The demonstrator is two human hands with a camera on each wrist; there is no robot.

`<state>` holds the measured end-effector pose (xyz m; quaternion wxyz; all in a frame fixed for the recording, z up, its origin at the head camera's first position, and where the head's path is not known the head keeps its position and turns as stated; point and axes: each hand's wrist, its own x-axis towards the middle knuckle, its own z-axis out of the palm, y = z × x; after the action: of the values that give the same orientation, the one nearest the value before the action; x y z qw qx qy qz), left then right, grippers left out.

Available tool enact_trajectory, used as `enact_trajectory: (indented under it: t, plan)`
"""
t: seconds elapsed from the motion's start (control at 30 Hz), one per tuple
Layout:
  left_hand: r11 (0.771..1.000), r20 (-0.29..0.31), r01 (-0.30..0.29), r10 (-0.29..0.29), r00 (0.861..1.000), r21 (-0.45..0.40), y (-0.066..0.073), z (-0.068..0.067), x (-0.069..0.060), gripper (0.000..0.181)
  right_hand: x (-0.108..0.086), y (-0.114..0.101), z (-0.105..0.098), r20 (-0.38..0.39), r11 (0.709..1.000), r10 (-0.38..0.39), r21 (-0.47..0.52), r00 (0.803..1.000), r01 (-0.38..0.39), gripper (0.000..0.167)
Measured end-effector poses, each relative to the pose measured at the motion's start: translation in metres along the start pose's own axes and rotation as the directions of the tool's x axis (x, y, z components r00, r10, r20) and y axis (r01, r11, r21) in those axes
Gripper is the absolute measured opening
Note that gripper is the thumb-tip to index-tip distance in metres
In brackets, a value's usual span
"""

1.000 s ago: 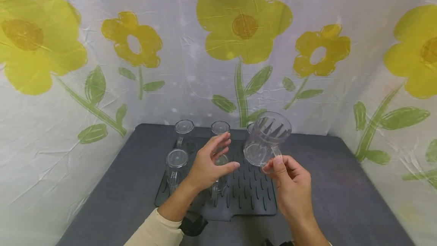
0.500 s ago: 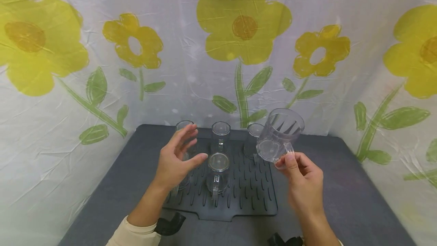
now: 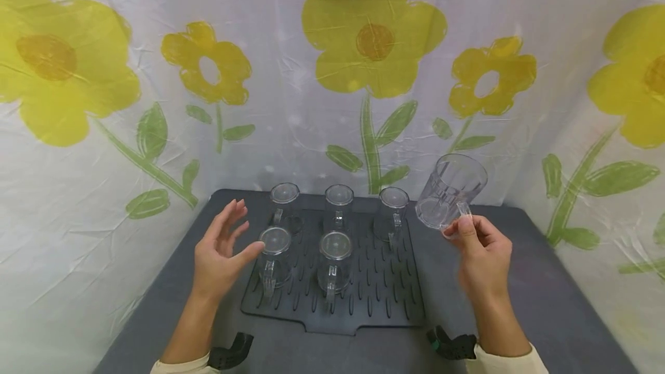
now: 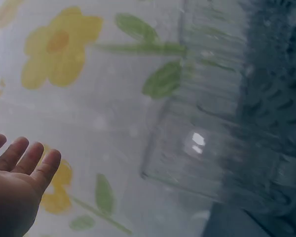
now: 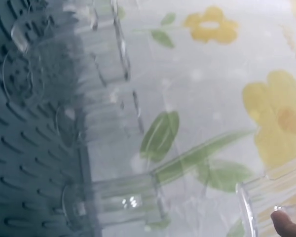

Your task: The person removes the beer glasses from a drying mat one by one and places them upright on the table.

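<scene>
My right hand [image 3: 483, 253] pinches the handle of a clear mug [image 3: 451, 189], holding it tilted in the air to the right of the mat, wide mouth upward. In the right wrist view, only a fingertip [image 5: 284, 224] shows against that mug [image 5: 259, 205]. My left hand [image 3: 218, 255] holds nothing; its fingers are spread and relaxed. It hovers left of a front mug [image 3: 275, 261], thumb tip close to it in the head view; touching cannot be told. Another front mug [image 3: 335, 261] stands beside that one. These clear mugs sit upside down on a dark drying mat [image 3: 329, 322].
Three more upside-down mugs line the back of the mat: left [image 3: 284, 206], middle [image 3: 339, 206] and right [image 3: 392, 212]. The mat lies on a dark grey table [image 3: 530, 305]. A white curtain [image 3: 291, 131] with yellow flowers surrounds the back and sides.
My left hand has moved left, away from in front of the mugs, uncovering them. My right hand has carried the held mug right and slightly up, off the back right mug.
</scene>
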<state>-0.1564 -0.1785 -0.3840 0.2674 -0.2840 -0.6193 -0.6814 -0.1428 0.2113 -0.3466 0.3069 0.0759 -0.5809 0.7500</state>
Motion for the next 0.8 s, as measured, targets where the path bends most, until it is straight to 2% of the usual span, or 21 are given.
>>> enact_trajectory:
  t: [0.17, 0.3, 0.47, 0.6, 0.8]
  plan:
    - [0.999, -0.024, 0.045, -0.046, 0.999, -0.005, -0.009, -0.010, -0.014, 0.085, 0.010, 0.013, -0.006, -0.024, 0.998, 0.015, -0.053, 1.000, -0.016, 0.030]
    - [0.999, -0.028, 0.046, -0.047, 0.999, -0.019, -0.017, -0.015, -0.023, 0.088, 0.014, 0.022, -0.010, -0.030, 0.999, 0.010, -0.044, 1.000, -0.011, 0.031]
    - [0.988, -0.015, 0.127, -0.126, 0.992, 0.093, -0.028, -0.024, -0.037, 0.092, 0.020, 0.035, -0.014, -0.037, 0.999, 0.010, -0.051, 0.999, -0.012, 0.032]
    - [0.950, -0.003, 0.225, -0.229, 0.973, 0.216, -0.037, -0.032, -0.052, 0.095, 0.024, 0.044, -0.018, -0.046, 0.998, 0.019, -0.059, 0.999, -0.022, 0.030]
    - [0.879, -0.010, 0.369, -0.384, 0.923, 0.301, -0.056, -0.043, -0.070, 0.096, 0.029, 0.056, -0.025, -0.048, 0.998, 0.025, -0.065, 0.999, -0.028, 0.030]
